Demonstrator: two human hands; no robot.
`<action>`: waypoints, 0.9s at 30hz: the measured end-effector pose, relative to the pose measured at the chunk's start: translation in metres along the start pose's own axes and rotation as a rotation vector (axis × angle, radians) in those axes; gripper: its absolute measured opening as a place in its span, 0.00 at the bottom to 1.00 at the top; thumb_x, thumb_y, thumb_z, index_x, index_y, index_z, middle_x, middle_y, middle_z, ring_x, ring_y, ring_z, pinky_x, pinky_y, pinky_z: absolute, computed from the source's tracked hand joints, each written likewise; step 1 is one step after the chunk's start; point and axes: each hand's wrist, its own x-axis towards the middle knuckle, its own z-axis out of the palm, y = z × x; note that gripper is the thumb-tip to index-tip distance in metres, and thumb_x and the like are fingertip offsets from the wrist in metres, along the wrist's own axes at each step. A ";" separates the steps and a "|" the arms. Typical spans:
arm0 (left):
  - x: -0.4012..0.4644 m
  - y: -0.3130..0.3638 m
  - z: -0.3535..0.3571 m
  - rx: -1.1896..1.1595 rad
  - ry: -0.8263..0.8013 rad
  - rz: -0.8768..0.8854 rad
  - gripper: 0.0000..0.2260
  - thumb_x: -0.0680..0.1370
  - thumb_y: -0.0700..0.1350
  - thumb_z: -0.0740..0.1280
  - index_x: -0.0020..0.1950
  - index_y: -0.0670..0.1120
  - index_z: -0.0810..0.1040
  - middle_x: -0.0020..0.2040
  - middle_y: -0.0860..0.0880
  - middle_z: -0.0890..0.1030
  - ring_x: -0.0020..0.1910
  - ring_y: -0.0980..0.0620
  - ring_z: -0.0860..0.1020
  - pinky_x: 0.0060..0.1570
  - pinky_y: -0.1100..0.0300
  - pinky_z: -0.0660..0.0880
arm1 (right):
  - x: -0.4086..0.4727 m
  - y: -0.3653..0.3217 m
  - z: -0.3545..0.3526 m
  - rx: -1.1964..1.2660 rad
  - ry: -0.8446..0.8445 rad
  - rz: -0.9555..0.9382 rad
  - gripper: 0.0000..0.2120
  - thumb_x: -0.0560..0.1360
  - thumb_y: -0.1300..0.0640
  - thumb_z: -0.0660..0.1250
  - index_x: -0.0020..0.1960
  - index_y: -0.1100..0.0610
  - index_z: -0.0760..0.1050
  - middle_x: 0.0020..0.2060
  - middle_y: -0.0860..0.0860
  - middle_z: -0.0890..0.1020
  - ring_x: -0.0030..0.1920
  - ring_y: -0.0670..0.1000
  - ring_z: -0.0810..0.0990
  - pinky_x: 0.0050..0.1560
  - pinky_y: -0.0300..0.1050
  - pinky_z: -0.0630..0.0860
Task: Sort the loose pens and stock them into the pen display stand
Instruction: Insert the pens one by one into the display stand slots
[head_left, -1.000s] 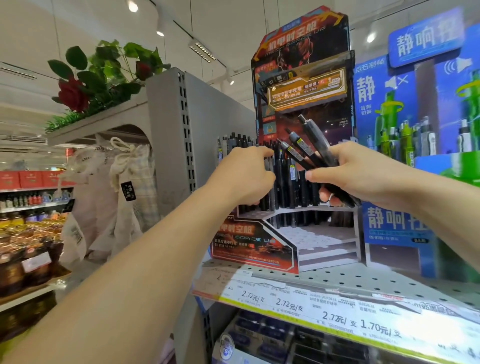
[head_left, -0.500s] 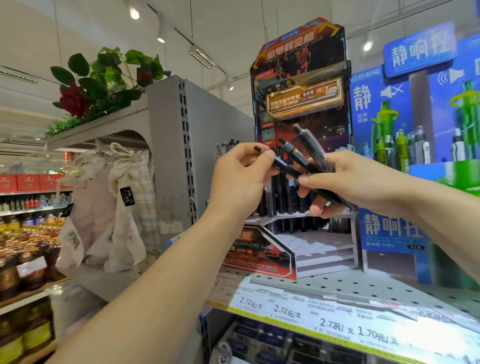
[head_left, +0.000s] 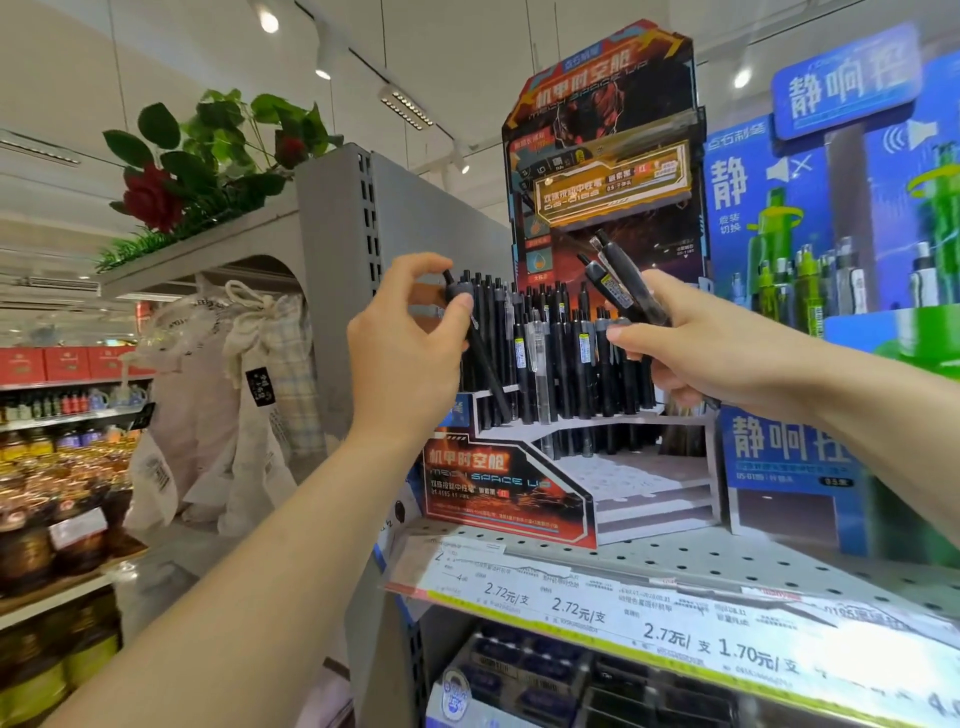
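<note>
A red-and-black cardboard pen display stand (head_left: 506, 480) sits on the perforated shelf (head_left: 675, 558), its upper tier packed with several upright black pens (head_left: 561, 358). My left hand (head_left: 400, 358) pinches the top of one black pen (head_left: 480, 358), which slants down into the stand's left end. My right hand (head_left: 696, 358) grips a small bunch of loose black pens (head_left: 615, 283) that point up and to the left in front of the stand's backboard. The stand's lower white tiers (head_left: 639, 475) hold no pens that I can see.
A blue-and-green pen display (head_left: 831, 260) stands right of the stand. Price tags (head_left: 597, 613) line the shelf edge, with boxed stock below. A grey shelf end panel (head_left: 337, 291) with cloth bags (head_left: 218, 395) is at left; jars fill lower-left shelves.
My left hand took one pen from the bunch in my right hand and carried it left to the stand's left end. The right hand's bunch is now smaller.
</note>
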 end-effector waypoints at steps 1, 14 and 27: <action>0.000 -0.001 0.001 0.017 -0.011 0.005 0.09 0.78 0.46 0.71 0.55 0.58 0.77 0.48 0.58 0.81 0.44 0.58 0.82 0.41 0.50 0.84 | 0.000 0.000 0.000 0.009 -0.004 0.000 0.06 0.82 0.48 0.64 0.59 0.43 0.70 0.39 0.53 0.68 0.27 0.46 0.66 0.29 0.41 0.68; 0.009 0.008 0.015 0.424 -0.255 0.116 0.14 0.80 0.46 0.62 0.63 0.55 0.79 0.37 0.55 0.82 0.34 0.55 0.81 0.43 0.51 0.81 | -0.005 -0.005 0.001 -0.034 0.019 -0.007 0.02 0.83 0.50 0.62 0.55 0.45 0.73 0.35 0.50 0.65 0.26 0.43 0.65 0.26 0.37 0.68; 0.002 0.020 0.016 0.741 -0.524 0.068 0.25 0.77 0.49 0.60 0.75 0.59 0.69 0.39 0.48 0.80 0.44 0.41 0.81 0.46 0.48 0.80 | -0.013 -0.011 0.002 -0.131 0.000 0.028 0.23 0.82 0.49 0.65 0.29 0.38 0.80 0.25 0.47 0.75 0.23 0.45 0.74 0.28 0.36 0.71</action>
